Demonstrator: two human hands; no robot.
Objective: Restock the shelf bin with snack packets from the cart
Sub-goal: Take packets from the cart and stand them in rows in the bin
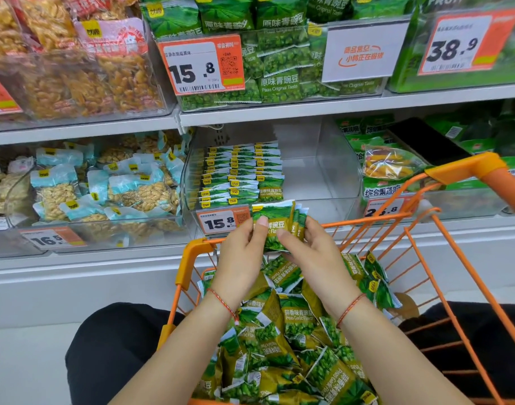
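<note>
Both hands hold a small stack of green pea packets (275, 226) upright above the orange cart (192, 252), faces aligned, likely so they slot in as a neat row. The left hand (241, 252) has its grip clamped on the stack's left edge, thumb across the front; the right hand (312, 249) pinches the right edge. At twelve o'clock from the hands sits the clear shelf bin (323, 171), its left side already filled with standing rows, its right side bare. Loose packets (288, 340) are heaped in the cart at six o'clock.
</note>
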